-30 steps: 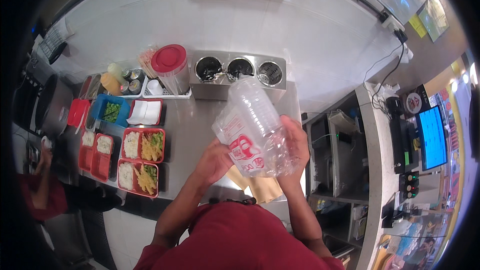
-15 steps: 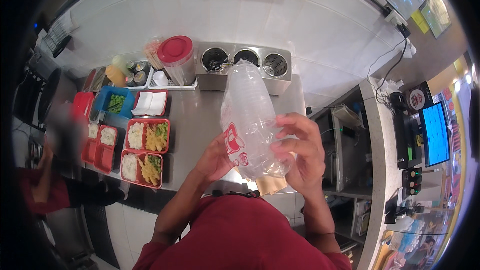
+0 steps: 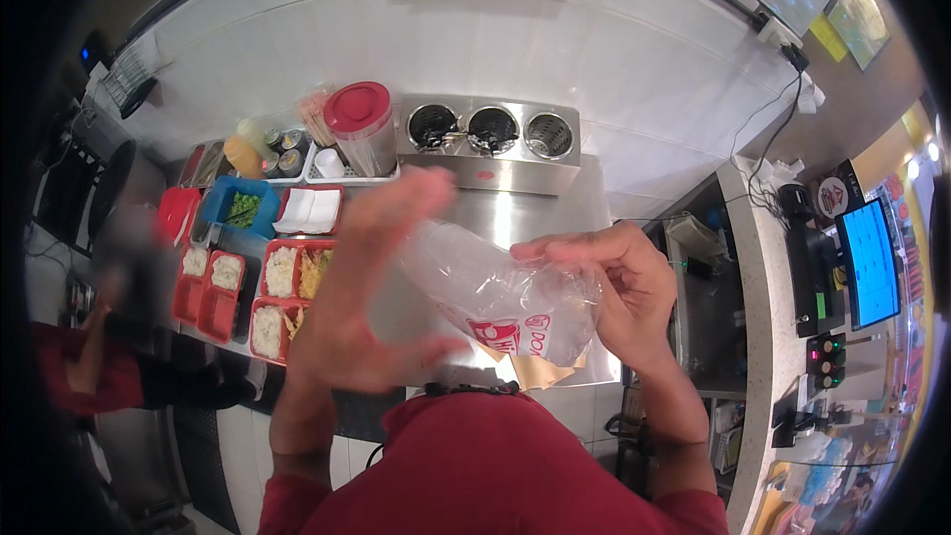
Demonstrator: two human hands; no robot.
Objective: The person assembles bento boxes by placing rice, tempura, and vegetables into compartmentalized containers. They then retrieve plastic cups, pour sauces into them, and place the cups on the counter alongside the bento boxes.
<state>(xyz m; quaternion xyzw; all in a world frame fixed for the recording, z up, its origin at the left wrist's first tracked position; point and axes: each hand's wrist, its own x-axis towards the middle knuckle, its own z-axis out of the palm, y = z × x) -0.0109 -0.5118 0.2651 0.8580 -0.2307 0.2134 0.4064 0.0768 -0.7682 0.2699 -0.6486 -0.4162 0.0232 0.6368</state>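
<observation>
A sleeve of clear plastic cups point(image 3: 475, 282), wrapped in clear film with red print, is held above the counter in front of my chest. My right hand point(image 3: 629, 287) grips its right end, fingers over the top. My left hand point(image 3: 367, 282) is smeared by motion at the other end, its thumb and fingers spread wide apart, apparently off the wrap. Behind it, partly covered, are red bento boxes point(image 3: 265, 329) with rice and fried food. Brown paper point(image 3: 543, 371) lies under the sleeve near the counter's front edge.
A steel holder point(image 3: 495, 170) with three round wells stands against the wall. Left of it are a red-lidded jug point(image 3: 359, 119), a blue tub of greens point(image 3: 230, 210) and a tray of white napkins point(image 3: 309, 210). A co-worker point(image 3: 89, 367) stands far left; a screen point(image 3: 869, 263) is right.
The sleeve has swung from nearly upright to leaning left. My left hand has come off its lower side and moved up and left, opening wide. My right hand has shifted slightly right.
</observation>
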